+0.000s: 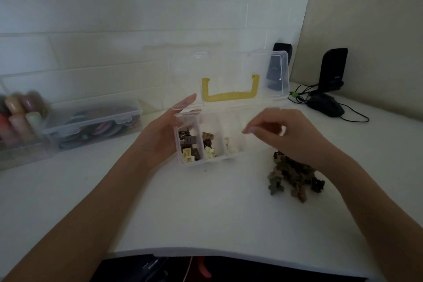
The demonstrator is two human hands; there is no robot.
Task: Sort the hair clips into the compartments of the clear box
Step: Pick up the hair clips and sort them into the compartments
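Observation:
A clear box (225, 160) with a yellow handle (230, 95) on its raised lid stands open in the middle of the white table. Brown and cream hair clips (191, 147) lie in its left compartments, and a few cream ones (232, 149) sit further right. My left hand (164, 131) rests flat against the box's left side, fingers straight. My right hand (283, 135) hovers over the right end of the box with fingers loosely curled; nothing shows in it. A pile of brown and green clips (291, 175) lies on the table under my right wrist.
A shut clear case (91, 125) with coloured items and a tray of small bottles (19, 112) stand at the left. Two black speakers (333, 71) and a black mouse (325, 104) with its cable sit at the back right. The table's front edge (206, 253) runs near me.

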